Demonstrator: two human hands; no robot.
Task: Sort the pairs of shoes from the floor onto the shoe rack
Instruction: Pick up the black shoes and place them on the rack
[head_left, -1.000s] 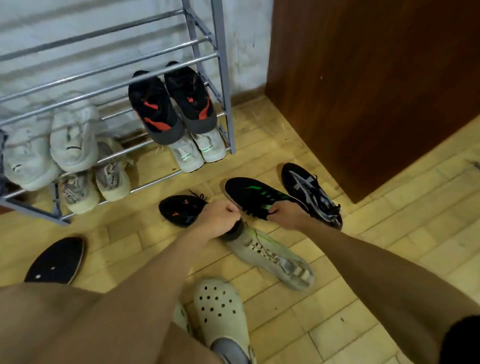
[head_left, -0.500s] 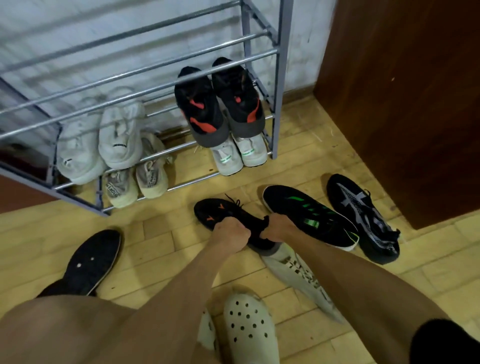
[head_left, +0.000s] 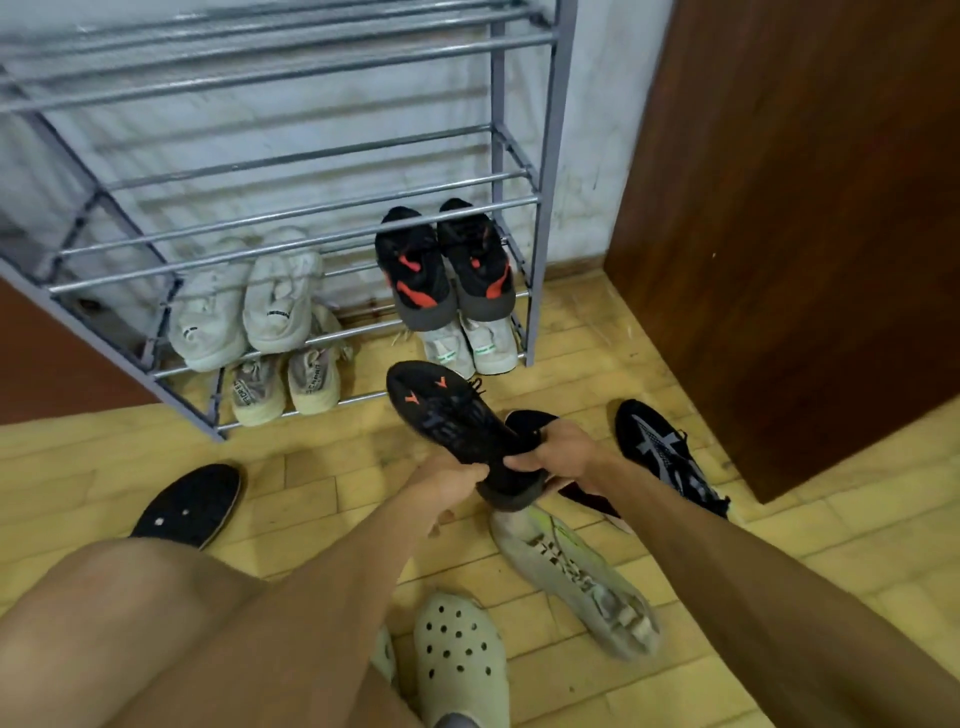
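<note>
Wood floor (head_left: 322, 483), black shoe (head_left: 452, 415) aloft

Orange "Y" x2 on blk shoe (head_left: 457, 423); rest illegible.

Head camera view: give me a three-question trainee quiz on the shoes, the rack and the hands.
1. True or false: no hand touches the black shoe with orange marks.
2. Which pair sits on the shoe rack just above the white pair with green marks? A. grey clogs B. the black and red pair C. brown boots
3. Fill the gap: the left hand and the right hand grip that shoe at its ____ end.
Key: 1 false; 2 B; 3 heel.
</note>
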